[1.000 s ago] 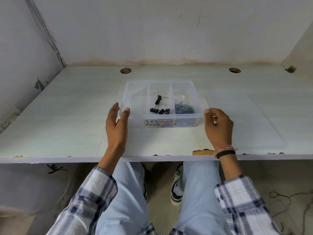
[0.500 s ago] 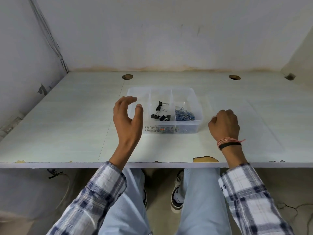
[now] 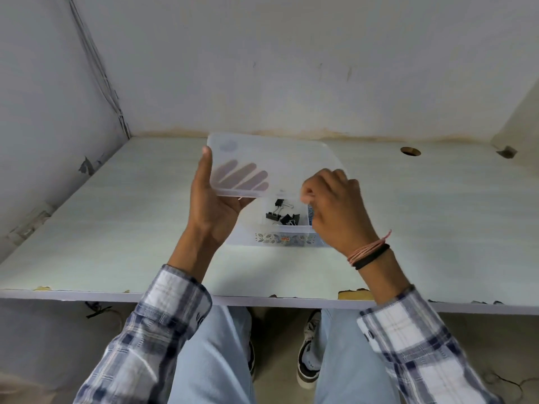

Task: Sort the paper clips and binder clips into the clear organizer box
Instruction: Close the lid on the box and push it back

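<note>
A pale tabletop (image 3: 116,228) with a chipped front edge runs between grey walls. The left hand (image 3: 213,211) holds a clear lid (image 3: 277,164) tilted above the clear box (image 3: 280,237), thumb on top and fingers showing blurred through the plastic, hiding the box's far half. Black binder clips (image 3: 281,214) lie in the middle compartment; the right hand (image 3: 335,208), its grip curled on the lid's right edge, nearly hides the blue paper clips (image 3: 309,212).
</note>
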### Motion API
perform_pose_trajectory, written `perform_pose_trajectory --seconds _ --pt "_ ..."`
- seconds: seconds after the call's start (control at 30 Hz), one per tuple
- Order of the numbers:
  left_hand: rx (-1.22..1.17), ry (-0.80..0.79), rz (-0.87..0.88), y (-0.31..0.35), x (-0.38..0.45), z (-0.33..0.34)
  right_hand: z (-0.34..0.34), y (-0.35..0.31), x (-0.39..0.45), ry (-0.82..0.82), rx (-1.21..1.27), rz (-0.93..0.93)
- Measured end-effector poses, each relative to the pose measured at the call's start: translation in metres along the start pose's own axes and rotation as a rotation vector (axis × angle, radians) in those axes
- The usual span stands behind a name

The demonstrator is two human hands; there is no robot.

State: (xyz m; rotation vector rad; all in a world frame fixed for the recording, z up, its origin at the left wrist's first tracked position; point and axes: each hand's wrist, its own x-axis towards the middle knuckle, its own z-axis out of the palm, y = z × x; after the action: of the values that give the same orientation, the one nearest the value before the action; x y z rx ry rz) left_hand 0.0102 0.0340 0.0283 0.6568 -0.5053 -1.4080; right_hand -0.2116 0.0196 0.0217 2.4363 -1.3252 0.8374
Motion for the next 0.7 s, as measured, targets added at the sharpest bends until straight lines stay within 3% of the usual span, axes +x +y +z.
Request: perform_pose_trajectory --seconds 0.1,0.17,0.23,0.3,0.37,0.47,0.57,0.7 --pt "-0.018 0.029 0.020 0.006 0.001 -0.011 0.012 0.000 -0.007 -0.002 0.171 -0.021" --pt "-0.031 0.035 0.049 0.005 0.001 -0.022 0.015 0.004 -0.008 0.068 0.357 0.160" --pt "-0.043 0.040 0.079 0.006 0.002 -0.030 0.017 0.016 -0.007 0.154 0.361 0.371" --pt "-0.060 0.024 0.092 0.006 0.002 -0.035 0.018 0.029 -0.004 0.125 0.400 0.571" --pt "-0.062 -0.008 0.098 0.005 0.002 -0.035 0.017 0.036 -0.002 0.077 0.711 0.743" --pt "-0.006 -0.057 0.078 0.005 0.003 -0.035 0.008 0.037 -0.002 0.214 1.247 0.912" --pt "0.028 -0.066 0.015 0.013 0.007 -0.036 0.000 0.048 -0.005 0.290 1.374 0.969" --pt "0.119 0.082 0.002 0.033 0.028 -0.038 -0.007 0.061 -0.006 0.290 1.387 0.913"
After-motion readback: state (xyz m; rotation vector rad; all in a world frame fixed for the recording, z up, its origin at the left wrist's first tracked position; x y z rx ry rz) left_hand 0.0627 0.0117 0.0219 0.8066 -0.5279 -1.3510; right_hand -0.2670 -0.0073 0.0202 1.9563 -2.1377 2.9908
